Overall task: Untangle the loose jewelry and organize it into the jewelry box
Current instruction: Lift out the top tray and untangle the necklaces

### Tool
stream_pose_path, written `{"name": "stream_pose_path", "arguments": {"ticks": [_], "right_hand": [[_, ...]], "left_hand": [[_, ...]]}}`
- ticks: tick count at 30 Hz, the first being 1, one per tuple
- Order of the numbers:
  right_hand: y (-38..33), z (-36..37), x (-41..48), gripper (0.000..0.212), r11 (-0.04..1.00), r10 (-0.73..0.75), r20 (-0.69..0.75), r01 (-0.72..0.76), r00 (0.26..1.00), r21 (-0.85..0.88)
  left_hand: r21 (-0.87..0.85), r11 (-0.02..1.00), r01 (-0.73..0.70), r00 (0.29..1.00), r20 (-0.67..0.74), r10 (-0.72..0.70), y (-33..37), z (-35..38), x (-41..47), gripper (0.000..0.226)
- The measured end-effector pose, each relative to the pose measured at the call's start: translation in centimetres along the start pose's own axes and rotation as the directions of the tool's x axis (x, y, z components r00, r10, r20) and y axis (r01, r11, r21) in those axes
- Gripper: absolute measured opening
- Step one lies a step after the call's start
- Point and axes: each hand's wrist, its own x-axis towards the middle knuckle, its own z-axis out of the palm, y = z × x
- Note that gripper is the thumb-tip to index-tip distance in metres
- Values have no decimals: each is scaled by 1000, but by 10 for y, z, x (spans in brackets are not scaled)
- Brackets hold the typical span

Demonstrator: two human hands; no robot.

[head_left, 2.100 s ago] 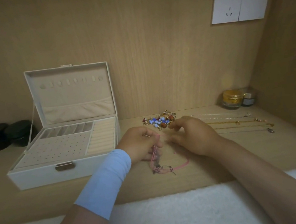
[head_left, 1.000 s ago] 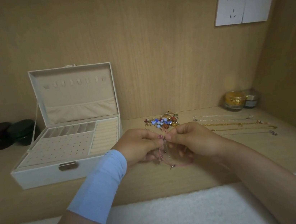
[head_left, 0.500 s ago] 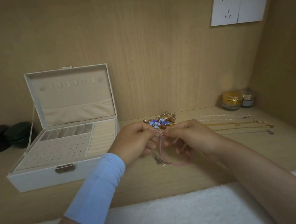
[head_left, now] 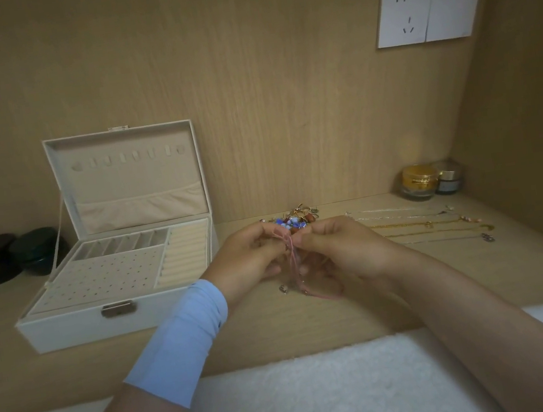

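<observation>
A pink cord bracelet (head_left: pixel 291 258) hangs between my two hands, with small charms dangling near the shelf. My left hand (head_left: pixel 251 258) and my right hand (head_left: pixel 339 248) both pinch its top, fingertips almost touching. Behind my hands lies a tangled pile of beaded jewelry (head_left: pixel 291 220) with blue and orange beads. Several thin chains (head_left: pixel 428 225) lie stretched out to the right. The white jewelry box (head_left: pixel 72 330) stands open at the left, its lid upright and its trays bare.
Two dark round cases (head_left: pixel 10 255) sit left of the box. Two small jars (head_left: pixel 431 181) stand in the back right corner. A wall socket (head_left: pixel 429 10) is mounted above. White fluffy fabric (head_left: pixel 305 395) lies along the shelf's front edge.
My hands lifted the pink bracelet off the shelf and drew together, pinching its top. The cord now hangs more vertically, with less of the loop spread on the shelf.
</observation>
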Motion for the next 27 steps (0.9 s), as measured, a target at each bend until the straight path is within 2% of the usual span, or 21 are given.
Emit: {"name": "stream_pose_path", "arguments": {"ticks": [3,5,6,8,10,11,12,15,19,21,24,27], "right_hand": [[-8,-1,-5,21,997,1,61,-6,998,78],[-13,-4,-10,22,997,14,108,-22,994,68],[-16,-6,-12,22,998,26,129,-34,991,57],[-24,-10,-20,24,998,42,173,-49,984,36],[-31,-11,-29,27,999,47,237,-50,970,9],[-34,-10,-34,27,999,51,280,-53,959,2],[-35,-9,-39,26,998,59,326,-62,944,0],[-35,-2,-53,22,994,103,430,-108,897,-12],[-25,5,-68,28,986,165,531,-152,831,-70],[-15,6,-74,31,980,198,527,-152,826,-129],[-2,10,-82,22,971,203,371,-136,906,-198],[6,13,-85,18,971,144,231,-92,962,-221]], "left_hand": [[-91,995,46,992,121,-35,4,5,-9,28],[-48,997,55,981,189,-45,9,4,-15,31],[3,999,52,978,203,-51,11,2,-18,32],[284,959,-8,986,163,-40,16,-5,-25,31],[598,798,-74,991,132,-7,17,-13,-37,17],[666,740,-92,990,143,-5,16,-16,-47,13],[684,721,-110,985,172,-13,12,-17,-55,14],[628,767,-132,956,285,-68,4,-14,-81,12],[767,612,-193,956,288,-60,-17,-13,-96,23],[752,635,-176,968,251,-29,-25,-11,-102,19],[652,744,-143,978,209,5,-28,-10,-103,11],[667,736,-119,981,192,-16,-21,-8,-97,9]]}}
